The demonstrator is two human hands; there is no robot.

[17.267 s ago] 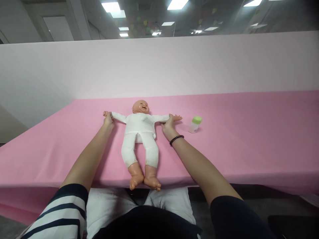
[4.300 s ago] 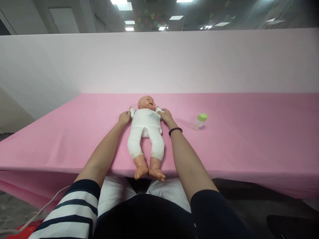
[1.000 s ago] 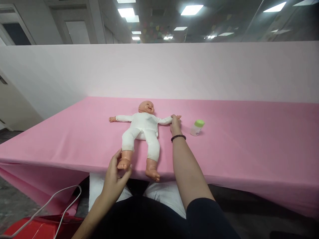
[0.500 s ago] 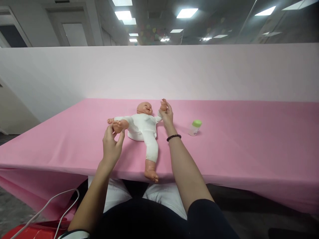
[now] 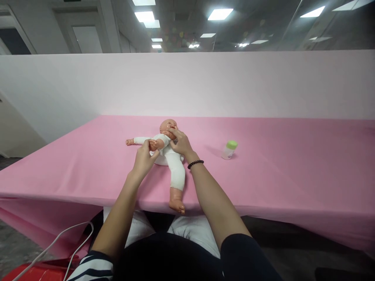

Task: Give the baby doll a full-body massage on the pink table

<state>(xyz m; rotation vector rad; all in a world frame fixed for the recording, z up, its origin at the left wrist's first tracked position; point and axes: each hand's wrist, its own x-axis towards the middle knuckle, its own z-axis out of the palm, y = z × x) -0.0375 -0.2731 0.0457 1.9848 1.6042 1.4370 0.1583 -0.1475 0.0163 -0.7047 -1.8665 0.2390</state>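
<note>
A baby doll (image 5: pixel 175 166) in a white body lies on its back on the pink cloth, its head towards the wall. My left hand (image 5: pixel 144 158) is closed round the foot of the doll's bent leg, held up over its belly. With my right hand (image 5: pixel 182 143) I grip the doll's other-side arm, folded across its chest just below the chin. The doll's straight leg points at me, its foot at the table's front edge. Its free arm is stretched out to the left.
A small clear bottle with a green lid (image 5: pixel 231 145) stands on the pink-covered table (image 5: pixel 278 164), right of the doll. Behind rises a white partition (image 5: pixel 205 84). A white cable (image 5: pixel 55 240) and a red object (image 5: pixel 43 271) are at lower left.
Both hands have moved inward. The doll's foot in my left hand has come right and up over the belly, and the arm in my right hand has swung left across the chest.
</note>
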